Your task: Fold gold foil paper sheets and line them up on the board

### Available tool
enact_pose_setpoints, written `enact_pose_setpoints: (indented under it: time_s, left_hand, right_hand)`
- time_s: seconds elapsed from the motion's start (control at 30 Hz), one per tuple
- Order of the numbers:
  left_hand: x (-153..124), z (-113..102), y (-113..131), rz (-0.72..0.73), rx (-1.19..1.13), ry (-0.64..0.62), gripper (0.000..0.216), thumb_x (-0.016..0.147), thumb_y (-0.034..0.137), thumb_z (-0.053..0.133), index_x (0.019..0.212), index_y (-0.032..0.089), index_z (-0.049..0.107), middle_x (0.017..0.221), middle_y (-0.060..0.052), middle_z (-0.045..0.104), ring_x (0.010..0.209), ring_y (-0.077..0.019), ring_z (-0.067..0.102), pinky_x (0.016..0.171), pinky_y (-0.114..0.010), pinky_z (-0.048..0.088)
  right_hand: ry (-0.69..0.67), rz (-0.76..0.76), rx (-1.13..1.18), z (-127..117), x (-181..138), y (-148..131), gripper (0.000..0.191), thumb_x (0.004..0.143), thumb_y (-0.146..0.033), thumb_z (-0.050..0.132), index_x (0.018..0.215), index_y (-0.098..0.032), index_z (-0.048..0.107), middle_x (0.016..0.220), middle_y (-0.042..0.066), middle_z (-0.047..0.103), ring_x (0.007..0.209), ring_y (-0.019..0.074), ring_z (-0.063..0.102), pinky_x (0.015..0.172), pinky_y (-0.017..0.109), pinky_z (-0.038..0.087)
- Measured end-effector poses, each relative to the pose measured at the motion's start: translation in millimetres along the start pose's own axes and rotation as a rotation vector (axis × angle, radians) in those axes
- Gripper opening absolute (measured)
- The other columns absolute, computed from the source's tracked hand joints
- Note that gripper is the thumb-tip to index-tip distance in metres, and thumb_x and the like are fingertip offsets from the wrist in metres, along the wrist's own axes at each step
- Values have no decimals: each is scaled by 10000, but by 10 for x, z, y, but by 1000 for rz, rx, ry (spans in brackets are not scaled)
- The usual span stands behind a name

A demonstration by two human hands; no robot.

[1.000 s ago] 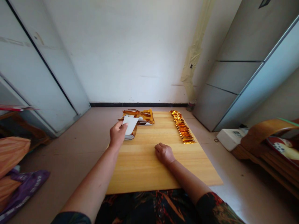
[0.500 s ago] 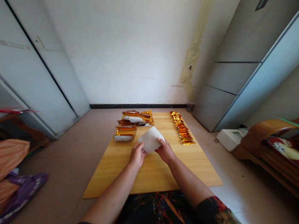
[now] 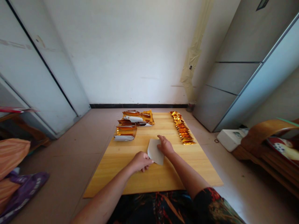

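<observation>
Your left hand [image 3: 141, 161] has thumb and finger pinching the near edge of a thin, matt, grey-white sheet [image 3: 153, 153], the other fingers curled below. Your right hand [image 3: 165, 146] is loosely spread at the sheet's right edge, one digit laid on its surface and another reaching past its far corner. The sheet is a smooth four-sided piece over the middle of the wooden tabletop [image 3: 112, 174], whose pale yellow boards show straight grain; you can't tell whether it lies fully flat.

Beyond your left hand sits a neat, squarish stack [image 3: 126, 132] of glossy amber film with whitish layers at its near side. Just behind it is a looser, jagged pile [image 3: 137, 119] of similar amber and white pieces. Along the right edge, shiny, crinkled gold packets [image 3: 183, 129] overlap in a slanting row.
</observation>
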State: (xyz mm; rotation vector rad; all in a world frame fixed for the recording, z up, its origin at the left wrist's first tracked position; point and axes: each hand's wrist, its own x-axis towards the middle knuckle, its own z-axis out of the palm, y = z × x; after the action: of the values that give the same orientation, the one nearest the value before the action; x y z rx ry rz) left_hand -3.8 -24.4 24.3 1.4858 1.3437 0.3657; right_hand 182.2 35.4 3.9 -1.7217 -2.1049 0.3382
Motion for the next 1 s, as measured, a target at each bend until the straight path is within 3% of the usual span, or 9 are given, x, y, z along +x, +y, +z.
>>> enact_pose_setpoints:
  time_s: [0.17, 0.27, 0.33, 0.5, 0.63, 0.77, 0.87, 1.0]
  left_hand:
    - [60, -198, 13, 405, 357, 50, 87, 642, 189, 563, 694, 168, 629, 668, -2, 628, 607, -131, 577, 549, -216, 424]
    - [136, -244, -74, 592, 516, 128, 295, 635, 63, 476, 829, 181, 664, 863, -48, 659, 808, -166, 604, 715, -258, 467]
    - [170, -247, -141, 666, 599, 134, 376, 622, 67, 521, 944, 195, 668, 1041, -75, 650, 994, -210, 578, 866, -315, 454]
    - [181, -199, -175, 659, 700, 148, 546, 682, 361, 667, 1203, 222, 584, 1396, -113, 460, 1303, -301, 377, 1076, -458, 294]
    - [231, -137, -121, 647, 747, 166, 567, 766, 441, 599, 1277, 203, 529, 1417, -140, 430, 1338, -304, 334, 1098, -498, 229]
    - [320, -107, -129, 627, 769, 155, 607, 744, 449, 629, 1294, 221, 510, 1403, -138, 448, 1306, -302, 385, 1095, -508, 220]
    - [350, -109, -159, 626, 773, 152, 615, 741, 456, 634, 1297, 225, 507, 1405, -133, 447, 1299, -299, 394, 1090, -511, 226]
    - [344, -116, -180, 625, 759, 158, 609, 743, 462, 634, 1291, 224, 513, 1408, -126, 447, 1301, -295, 393, 1091, -509, 225]
  right_hand:
    - [-85, -122, -17, -61, -11, 28, 572, 748, -117, 506, 1310, -212, 458, 1249, 68, 583, 1076, 184, 578, 882, 267, 446]
    - [-93, -138, -19, -50, -21, 47, 605, 753, -115, 502, 1338, -249, 429, 1282, 37, 574, 1101, 178, 573, 905, 279, 441]
    - [-81, -115, -12, -29, -42, 46, 605, 759, -117, 502, 1343, -255, 425, 1293, 33, 569, 1111, 177, 572, 910, 282, 441]
    - [-39, -71, 31, 15, -111, 30, 633, 775, -154, 541, 1379, -255, 381, 1288, 48, 574, 1103, 181, 583, 904, 288, 454]
    - [-29, -85, 47, 42, -98, 52, 677, 766, -190, 588, 1397, -249, 351, 1265, 67, 581, 1099, 192, 578, 904, 304, 458]
    - [81, -121, 36, 50, -100, 104, 651, 751, -221, 626, 1362, -232, 405, 1294, 99, 518, 1170, 210, 498, 933, 334, 445]
    - [129, -247, 19, 3, -206, 154, 583, 720, -266, 683, 1274, -223, 510, 1371, 131, 429, 1205, 259, 433, 962, 423, 411]
    - [-44, -479, 76, -95, -452, 249, 555, 641, -446, 761, 1137, -239, 626, 1268, 102, 549, 1164, 276, 465, 970, 445, 379]
